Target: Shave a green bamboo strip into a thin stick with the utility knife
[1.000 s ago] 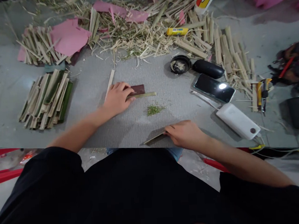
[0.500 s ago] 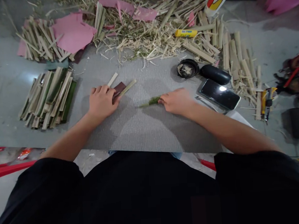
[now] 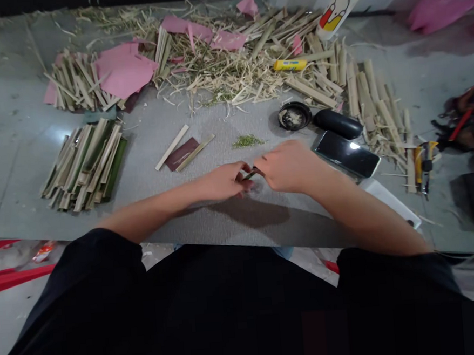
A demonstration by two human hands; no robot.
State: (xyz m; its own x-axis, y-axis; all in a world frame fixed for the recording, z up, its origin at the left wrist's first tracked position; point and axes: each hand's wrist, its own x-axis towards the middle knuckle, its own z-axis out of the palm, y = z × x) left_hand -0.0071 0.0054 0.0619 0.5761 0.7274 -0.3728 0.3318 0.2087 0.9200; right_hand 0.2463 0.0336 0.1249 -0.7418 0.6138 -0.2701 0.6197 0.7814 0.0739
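My left hand (image 3: 226, 181) and my right hand (image 3: 287, 166) meet over the front middle of the grey mat (image 3: 151, 227). Between their fingertips is a thin, dark greenish strip (image 3: 250, 174); most of it is hidden, so its kind is unclear. The left fingers curl about one end while the right fingers pinch the other. Just beyond the hands lies a small heap of green shavings (image 3: 247, 140). To the left, a brown-red square that looks like sandpaper (image 3: 182, 153) rests between a pale bamboo strip (image 3: 172, 147) and a greenish bamboo strip (image 3: 195, 152).
A stack of bamboo strips (image 3: 84, 166) sits at left. Shavings (image 3: 230, 75), pink paper (image 3: 126, 69) and a yellow glue stick (image 3: 290, 65) lie along the back. On the right are a black round dish (image 3: 295, 116), a dark case (image 3: 338, 124), a phone (image 3: 347, 153) and a cutter (image 3: 424, 167).
My left hand has let go of the sandpaper and two strips and moved right to meet my right hand. The green shavings now lie farther back, away from my right fingers.
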